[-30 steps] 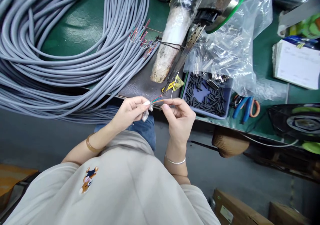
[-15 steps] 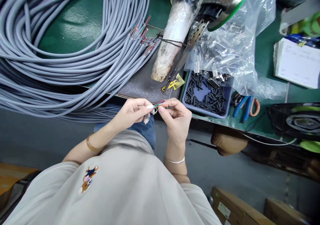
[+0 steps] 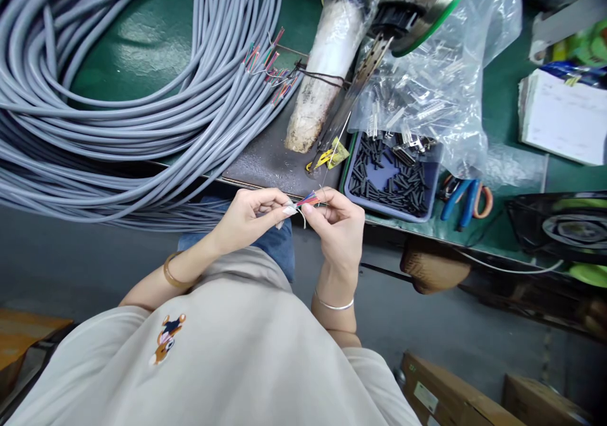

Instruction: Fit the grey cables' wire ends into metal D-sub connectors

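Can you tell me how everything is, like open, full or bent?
Coloured wires: bunched
Left hand: pinching their base
Right hand: pinching farther along
Grey cables: bent into loops
Purple tray: partly filled with black pieces
Clear bag: crumpled, metal pieces showing
Blue-handled pliers: lying, handles spread
Paper pad: lying flat

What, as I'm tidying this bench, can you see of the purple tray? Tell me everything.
The purple tray is shallow, rectangular with rounded corners, and looks plastic. It lies flat on the green table near its front edge. Small black pieces lie scattered inside, leaving a bare patch of floor; silvery metal parts sit at its far end, where a clear bag overlaps it.
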The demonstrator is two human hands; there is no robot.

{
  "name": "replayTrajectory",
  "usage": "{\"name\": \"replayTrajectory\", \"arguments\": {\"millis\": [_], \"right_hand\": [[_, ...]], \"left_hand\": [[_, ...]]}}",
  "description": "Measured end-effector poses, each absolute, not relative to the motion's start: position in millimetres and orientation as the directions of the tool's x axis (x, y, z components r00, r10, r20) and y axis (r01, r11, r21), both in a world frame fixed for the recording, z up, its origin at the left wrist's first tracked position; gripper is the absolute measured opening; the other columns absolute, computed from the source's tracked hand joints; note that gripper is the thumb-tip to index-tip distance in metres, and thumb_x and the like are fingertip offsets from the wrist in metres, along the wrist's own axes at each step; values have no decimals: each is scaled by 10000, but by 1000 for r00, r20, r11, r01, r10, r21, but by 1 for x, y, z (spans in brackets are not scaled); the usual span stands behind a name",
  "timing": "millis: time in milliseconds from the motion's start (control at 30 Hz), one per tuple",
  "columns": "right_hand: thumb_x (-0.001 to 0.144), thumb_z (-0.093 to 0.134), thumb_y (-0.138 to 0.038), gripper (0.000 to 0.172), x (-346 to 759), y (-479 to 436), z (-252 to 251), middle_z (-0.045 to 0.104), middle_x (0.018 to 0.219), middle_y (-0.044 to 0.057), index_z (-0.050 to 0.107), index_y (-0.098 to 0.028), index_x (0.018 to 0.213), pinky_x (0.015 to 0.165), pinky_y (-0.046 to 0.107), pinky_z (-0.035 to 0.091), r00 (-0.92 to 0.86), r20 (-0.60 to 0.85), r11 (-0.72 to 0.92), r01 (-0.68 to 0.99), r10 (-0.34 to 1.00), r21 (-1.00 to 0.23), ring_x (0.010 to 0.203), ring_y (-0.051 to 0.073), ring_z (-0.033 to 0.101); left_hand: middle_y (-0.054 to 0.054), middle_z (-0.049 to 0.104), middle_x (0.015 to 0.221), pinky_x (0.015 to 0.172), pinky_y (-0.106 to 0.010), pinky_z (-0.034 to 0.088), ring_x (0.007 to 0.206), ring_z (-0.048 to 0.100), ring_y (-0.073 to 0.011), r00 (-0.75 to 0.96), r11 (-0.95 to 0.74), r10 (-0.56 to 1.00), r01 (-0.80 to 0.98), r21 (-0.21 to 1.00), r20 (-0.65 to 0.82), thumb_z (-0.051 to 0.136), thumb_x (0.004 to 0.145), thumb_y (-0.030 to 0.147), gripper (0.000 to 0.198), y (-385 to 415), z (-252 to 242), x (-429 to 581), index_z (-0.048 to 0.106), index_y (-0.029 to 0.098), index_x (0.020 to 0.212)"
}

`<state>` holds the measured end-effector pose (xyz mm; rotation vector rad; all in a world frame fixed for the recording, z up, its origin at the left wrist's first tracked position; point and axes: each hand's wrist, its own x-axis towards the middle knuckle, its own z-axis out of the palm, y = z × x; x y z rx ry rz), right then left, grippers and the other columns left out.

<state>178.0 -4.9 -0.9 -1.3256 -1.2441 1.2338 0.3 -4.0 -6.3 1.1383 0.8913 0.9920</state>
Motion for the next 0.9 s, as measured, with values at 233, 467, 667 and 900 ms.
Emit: {"name": "replayTrajectory", "arguments": {"millis": [233,467,667,900], "right_hand": [[856,703,-203,95,182,-8,10,599,737,-42,666,-192,770,457,225,230,-89,124,148,366,988,-919,484,29,327],[863,676,-173,121,174,-13,10,593,725,-42,632,-200,754,495,228,306,-58,220,219,495,974,-841,519,50,405],[814,776,-317,144,168,-8,0,577,638,-53,700,-212,752,465,211,308,57,-30,-35,73,998,-997,500,60,405],[882,736,-485,274,168,-6,-5,704,745,5,755,-220,816,663,266,532,64,-40,-41,11,997,-999,652,123,620]], "left_hand": [[-38,718,751,654,-212,483,664,617,-112,316,-269,926,177,947,205,623,988,308,230,-5,-12,-4,724,139,870],[-18,673,715,617,-214,455,625,595,-106,255,-210,952,151,966,168,568,1016,314,231,-12,-15,4,653,151,877],[43,582,575,387,-181,256,387,346,-27,303,268,937,-309,913,-172,721,887,573,441,-11,-4,7,582,155,866],[10,650,577,353,-172,167,335,332,-9,404,425,878,-409,808,-257,781,846,530,432,-4,-5,-3,603,136,836]]}}
